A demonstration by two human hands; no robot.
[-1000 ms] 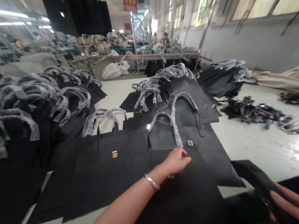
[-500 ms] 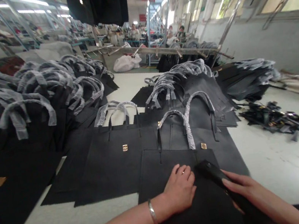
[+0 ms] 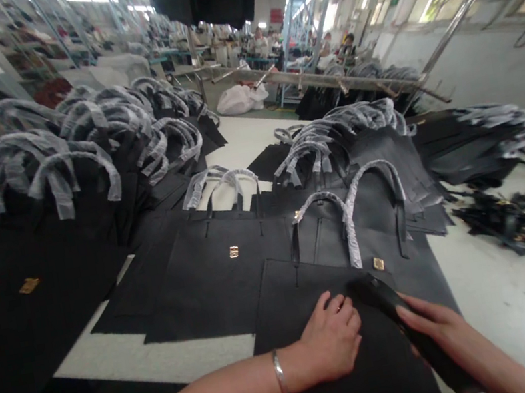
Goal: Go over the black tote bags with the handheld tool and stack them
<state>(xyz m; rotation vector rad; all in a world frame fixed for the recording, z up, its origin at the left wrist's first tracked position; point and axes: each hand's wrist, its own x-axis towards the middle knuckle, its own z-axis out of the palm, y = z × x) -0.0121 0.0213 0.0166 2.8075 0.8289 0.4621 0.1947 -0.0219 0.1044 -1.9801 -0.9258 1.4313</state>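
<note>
Long black piece (image 3: pixel 384 293), type unclear, is just R of the L hand (image 3: pixel 332 336), far end over the black panel (image 3: pixel 281 301) – long axis near-right to far-left. R hand (image 3: pixel 441 327) is nearer, closed round it, thumb on top. L hand palm-down on panel, fingers half bent, no hold seen. Vs 1.0 s ago: piece was off near right, L hand by the wrapped handle (image 3: pixel 352 238); now both over panel, side by side.
</note>
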